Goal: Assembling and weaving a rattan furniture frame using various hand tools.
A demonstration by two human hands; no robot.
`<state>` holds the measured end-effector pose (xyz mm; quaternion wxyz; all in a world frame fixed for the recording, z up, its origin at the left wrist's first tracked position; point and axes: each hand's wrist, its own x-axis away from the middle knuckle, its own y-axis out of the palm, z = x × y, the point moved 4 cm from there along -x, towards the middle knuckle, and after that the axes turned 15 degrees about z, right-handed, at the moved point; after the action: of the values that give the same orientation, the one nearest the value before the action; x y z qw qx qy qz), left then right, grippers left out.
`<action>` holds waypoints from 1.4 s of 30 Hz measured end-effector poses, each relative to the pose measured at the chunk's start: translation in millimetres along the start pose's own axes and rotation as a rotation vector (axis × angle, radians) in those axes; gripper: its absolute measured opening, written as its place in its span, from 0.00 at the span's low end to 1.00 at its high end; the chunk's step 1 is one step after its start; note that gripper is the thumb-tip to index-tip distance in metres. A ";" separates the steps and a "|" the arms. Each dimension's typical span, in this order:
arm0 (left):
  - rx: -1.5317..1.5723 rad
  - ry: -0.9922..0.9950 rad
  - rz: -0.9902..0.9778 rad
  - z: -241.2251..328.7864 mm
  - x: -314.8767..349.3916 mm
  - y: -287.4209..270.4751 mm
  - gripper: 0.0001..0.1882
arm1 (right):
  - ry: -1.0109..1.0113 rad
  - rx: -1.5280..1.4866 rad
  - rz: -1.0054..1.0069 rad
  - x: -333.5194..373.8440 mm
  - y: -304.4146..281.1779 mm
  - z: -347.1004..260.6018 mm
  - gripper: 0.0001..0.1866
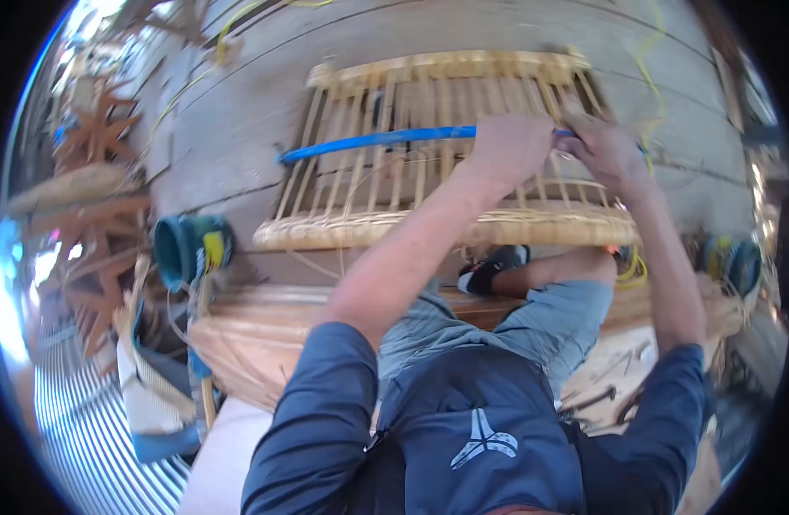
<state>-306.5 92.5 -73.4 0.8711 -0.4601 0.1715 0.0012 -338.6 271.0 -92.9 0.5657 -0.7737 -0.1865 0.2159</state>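
Observation:
A long blue tube (377, 140) lies crosswise over a rattan frame (450, 230), whose many upright canes run between a thick far rail and a woven near rail. My left hand (514, 148) is closed around the tube, right of the frame's middle. Close beside it, my right hand (613, 153) grips the tube toward its right end, its fingers slightly blurred. A short purplish stretch shows between the two hands. Thin loose strands of cane hang about the canes below the tube. My palms hide the rest of the grip.
A green bucket (193, 249) stands left of the frame, another dark green container (731, 266) to the right. Yellow cord (647, 77) trails over the plank floor. Beneath me is a wooden bench (240, 343), with a hammer (593, 400) lying on it at right. Brown star-shaped pieces (98, 129) are at far left.

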 end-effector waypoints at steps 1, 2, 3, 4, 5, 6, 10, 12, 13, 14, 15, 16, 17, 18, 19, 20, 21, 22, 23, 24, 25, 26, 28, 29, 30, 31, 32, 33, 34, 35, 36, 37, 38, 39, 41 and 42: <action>-0.029 -0.037 -0.159 -22.0 14.4 -17.3 0.14 | -0.027 0.028 -0.199 -4.1 11.5 26.3 0.17; 0.003 -0.029 -0.250 -47.0 34.7 -42.1 0.17 | -0.171 -0.170 0.073 -0.6 8.9 48.8 0.13; 0.015 -0.104 -0.233 -77.8 55.9 -70.2 0.19 | 0.006 -0.237 0.115 -1.9 7.9 100.7 0.12; 0.007 -0.208 -0.265 -108.9 79.6 -96.8 0.20 | 0.204 -0.390 0.231 0.4 12.2 154.1 0.12; 0.062 -0.288 -0.281 -138.9 101.4 -120.8 0.19 | 0.363 -0.023 0.188 9.8 10.3 216.9 0.12; 0.013 -0.482 -0.362 -165.6 128.6 -135.4 0.19 | 0.178 -0.003 0.447 22.4 7.2 258.1 0.12; 0.530 -1.007 -0.389 -217.6 181.2 -164.0 0.16 | 0.484 -0.059 -0.202 78.0 39.6 420.1 0.12; 0.409 -0.904 -0.448 -215.3 169.6 -159.8 0.16 | 0.387 0.239 -0.302 90.5 38.2 422.9 0.14; 0.306 -0.726 -0.502 -206.2 154.6 -153.2 0.15 | 0.271 0.521 -0.315 86.6 34.5 401.6 0.15; 0.249 -0.495 -0.467 -190.1 136.4 -139.9 0.13 | 0.194 0.808 -0.358 79.0 31.6 365.2 0.16; 0.176 -0.370 -0.478 -172.6 120.7 -119.8 0.11 | 0.446 0.713 -0.495 66.9 34.9 324.0 0.20; 0.103 -0.359 -0.526 -156.3 104.4 -94.8 0.10 | 0.214 0.565 -0.282 39.3 37.4 256.0 0.21; 0.100 -0.255 -0.503 -134.7 85.4 -71.7 0.09 | 0.178 0.359 0.053 17.4 33.1 188.8 0.18; 0.051 -0.208 -0.440 -116.2 69.5 -54.3 0.10 | 0.192 0.375 -0.044 -14.8 46.9 134.1 0.18; 0.027 -0.097 -0.347 -94.9 52.5 -40.3 0.10 | 0.143 0.019 -0.024 -24.6 50.5 76.9 0.17; -0.064 -0.055 -0.323 -79.6 40.1 -30.2 0.11 | 0.166 -0.412 -0.088 -34.0 55.9 31.1 0.17; 0.021 -0.015 -0.237 -65.6 28.4 -28.8 0.11 | 0.239 -0.763 -0.225 -37.6 63.6 -8.8 0.16; -0.005 -0.052 -0.231 -62.2 24.1 -32.2 0.11 | -0.109 -0.718 -0.176 -44.3 56.3 -43.7 0.15; 0.032 -0.049 -0.253 -60.1 20.9 -36.0 0.12 | -0.044 -0.538 -0.205 -49.7 48.9 -41.9 0.15; -0.059 -0.159 -0.326 -69.0 23.9 -41.4 0.13 | 0.000 -0.376 -0.271 -51.6 49.1 -39.3 0.14; -0.155 -0.192 -0.364 -78.2 27.5 -47.7 0.13 | 0.137 -0.249 -0.255 -49.9 40.0 -29.3 0.13; -0.292 -0.260 -0.449 -91.1 34.1 -51.6 0.14 | 0.086 -0.158 -0.361 -46.5 42.8 -29.0 0.13; -0.088 -0.249 -0.306 -101.7 41.6 -50.6 0.14 | -0.069 -0.101 -0.266 -43.0 45.6 -33.6 0.12; -0.004 -0.146 -0.314 -101.4 46.6 -39.9 0.14 | -0.114 -0.298 -0.220 -43.8 42.9 -47.2 0.12; 0.077 -0.121 -0.310 -101.0 49.8 -27.9 0.14 | -0.152 -0.497 -0.227 -44.4 46.0 -68.9 0.13; 0.025 -0.177 -0.281 -109.1 52.7 -22.2 0.14 | -0.020 -0.378 -0.495 -48.6 54.2 -74.2 0.13; -0.053 -0.168 -0.287 -111.1 55.8 -16.2 0.14 | 0.076 -0.448 -0.342 -52.2 57.1 -64.2 0.13; -0.137 -0.151 -0.216 -112.8 57.0 -15.7 0.14 | 0.185 -0.526 -0.208 -54.4 62.5 -53.0 0.13; -0.138 -0.158 -0.296 -110.2 59.5 -8.0 0.14 | 0.096 -0.097 -0.391 -55.0 65.3 -48.0 0.12; -0.074 -0.169 -0.262 -108.8 60.3 -9.5 0.14 | 0.058 -0.150 -0.399 -53.2 71.7 -51.1 0.12; -0.006 -0.181 -0.234 -104.9 59.3 -8.8 0.13 | -0.038 -0.202 -0.317 -49.9 75.3 -58.7 0.12; 0.059 -0.216 -0.275 -103.7 61.8 -8.6 0.13 | -0.118 -0.243 -0.306 -42.1 79.3 -62.7 0.13; 0.099 -0.204 -0.405 -99.9 62.7 -1.9 0.14 | -0.091 -0.427 -0.298 -38.6 85.3 -69.8 0.12; 0.046 -0.231 -0.368 -101.5 63.4 -2.2 0.14 | -0.052 -0.372 -0.260 -34.9 91.8 -65.0 0.12; -0.023 -0.348 -0.369 -107.9 65.3 4.8 0.14 | -0.042 -0.199 -0.177 -27.0 105.1 -55.5 0.10; -0.068 -0.364 -0.357 -112.1 64.0 9.0 0.16 | 0.038 -0.078 -0.335 -23.6 118.8 -46.9 0.10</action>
<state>-281.0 -2.2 -157.9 0.8582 -0.5042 -0.0720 -0.0641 -327.6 186.6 -191.1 0.5667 -0.7570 -0.3105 0.0966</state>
